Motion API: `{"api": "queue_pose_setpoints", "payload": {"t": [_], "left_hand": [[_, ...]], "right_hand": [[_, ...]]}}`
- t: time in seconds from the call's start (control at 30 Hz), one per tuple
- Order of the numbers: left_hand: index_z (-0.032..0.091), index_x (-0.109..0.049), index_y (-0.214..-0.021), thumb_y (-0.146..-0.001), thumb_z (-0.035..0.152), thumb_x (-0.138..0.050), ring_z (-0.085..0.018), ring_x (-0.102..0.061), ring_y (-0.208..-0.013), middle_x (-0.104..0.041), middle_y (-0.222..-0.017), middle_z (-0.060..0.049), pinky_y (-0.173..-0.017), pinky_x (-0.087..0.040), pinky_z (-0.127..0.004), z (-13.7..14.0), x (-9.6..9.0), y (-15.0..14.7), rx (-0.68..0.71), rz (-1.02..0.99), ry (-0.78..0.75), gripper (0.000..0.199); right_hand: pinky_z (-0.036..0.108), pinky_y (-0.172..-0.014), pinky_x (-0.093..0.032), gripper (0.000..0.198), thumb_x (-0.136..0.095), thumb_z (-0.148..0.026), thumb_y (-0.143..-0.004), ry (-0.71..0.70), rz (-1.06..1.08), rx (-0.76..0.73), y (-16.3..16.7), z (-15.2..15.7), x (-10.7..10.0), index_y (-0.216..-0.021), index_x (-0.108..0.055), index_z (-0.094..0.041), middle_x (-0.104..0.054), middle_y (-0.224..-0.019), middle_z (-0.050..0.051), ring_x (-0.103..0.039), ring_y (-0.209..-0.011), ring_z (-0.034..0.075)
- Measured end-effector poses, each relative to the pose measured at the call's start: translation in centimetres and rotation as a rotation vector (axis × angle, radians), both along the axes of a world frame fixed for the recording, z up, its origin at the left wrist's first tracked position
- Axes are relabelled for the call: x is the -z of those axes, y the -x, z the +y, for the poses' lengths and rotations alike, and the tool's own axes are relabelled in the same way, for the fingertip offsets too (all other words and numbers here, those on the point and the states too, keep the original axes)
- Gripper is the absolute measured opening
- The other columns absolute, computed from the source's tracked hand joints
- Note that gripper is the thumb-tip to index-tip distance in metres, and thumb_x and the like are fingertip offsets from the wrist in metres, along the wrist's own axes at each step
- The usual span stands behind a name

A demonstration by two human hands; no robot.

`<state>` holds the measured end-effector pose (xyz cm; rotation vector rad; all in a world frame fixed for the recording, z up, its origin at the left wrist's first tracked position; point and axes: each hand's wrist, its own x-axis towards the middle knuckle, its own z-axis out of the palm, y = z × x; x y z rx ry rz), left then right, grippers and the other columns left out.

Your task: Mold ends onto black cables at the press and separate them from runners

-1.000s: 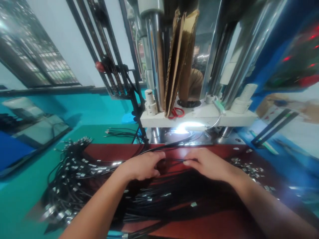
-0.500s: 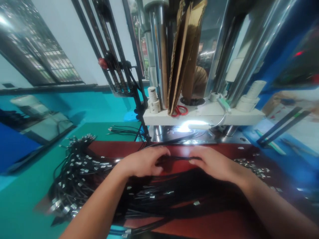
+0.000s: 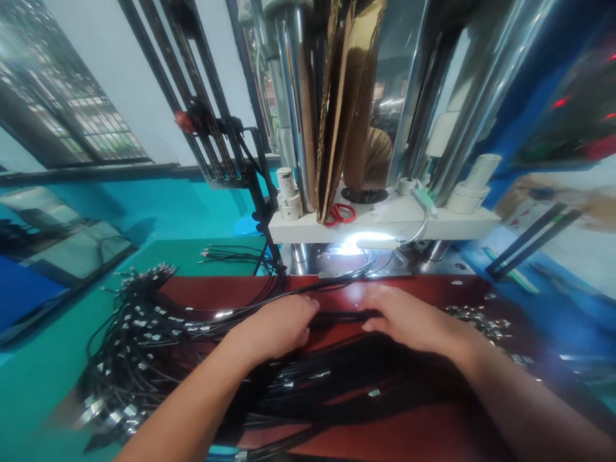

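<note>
Thin black cables point(image 3: 344, 317) stretch between my two hands over the dark red table top point(image 3: 375, 443). My left hand point(image 3: 282, 326) is closed round them, its fingertips curled under and partly hidden. On the other side my right hand point(image 3: 407, 317) grips the same cables between thumb and fingers. A large bundle of black cables point(image 3: 332, 385) with small silver metal clips lies below my hands. Its left part fans out into many ends with shiny connectors point(image 3: 113, 414). Beyond my hands, a few cables run into the lit gap of a press point(image 3: 385, 228).
Small loose metal clips point(image 3: 481, 324) lie scattered at the right. On the press's white plate rest red-handled scissors point(image 3: 341, 213) beside upright cardboard point(image 3: 332, 128). A black slotted stand point(image 3: 260, 205) rises behind the table. More cables point(image 3: 231, 253) lie on the green surface.
My left hand's fingers have closed round the cables, where they were apart before. Both hands sit slightly lower in the picture, and the whole view has shifted a little.
</note>
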<state>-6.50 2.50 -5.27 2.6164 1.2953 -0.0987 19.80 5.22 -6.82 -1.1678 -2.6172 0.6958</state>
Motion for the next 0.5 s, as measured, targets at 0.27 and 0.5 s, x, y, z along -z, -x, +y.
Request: {"api": "queue_pose_setpoints", "payload": {"t": [0.27, 0.5], "left_hand": [[0.018, -0.062, -0.103, -0.077, 0.016, -0.052, -0.024, -0.061, -0.100, -0.065, -0.109, -0.009, -0.092, -0.045, -0.035, 0.4, -1.7, -0.2, -0.083, -0.169, -0.064, 0.028], [0.022, -0.062, -0.110, -0.090, 0.032, -0.044, -0.021, -0.061, -0.095, -0.068, -0.106, -0.004, -0.086, -0.046, -0.032, 0.0, -5.1, -0.2, -0.193, -0.445, 0.061, 0.028]], "right_hand": [[0.029, -0.077, -0.043, 0.014, -0.056, -0.020, -0.088, -0.108, -0.056, 0.030, 0.4, -0.2, -0.5, -0.099, -0.062, -0.018, -0.068, -0.098, 0.008, -0.062, -0.088, 0.020], [0.035, -0.074, -0.040, 0.017, -0.053, -0.021, -0.085, -0.400, -0.380, 0.324, -5.0, 1.6, -2.7, -0.096, -0.066, -0.019, -0.067, -0.097, 0.011, -0.062, -0.086, 0.025]]}}
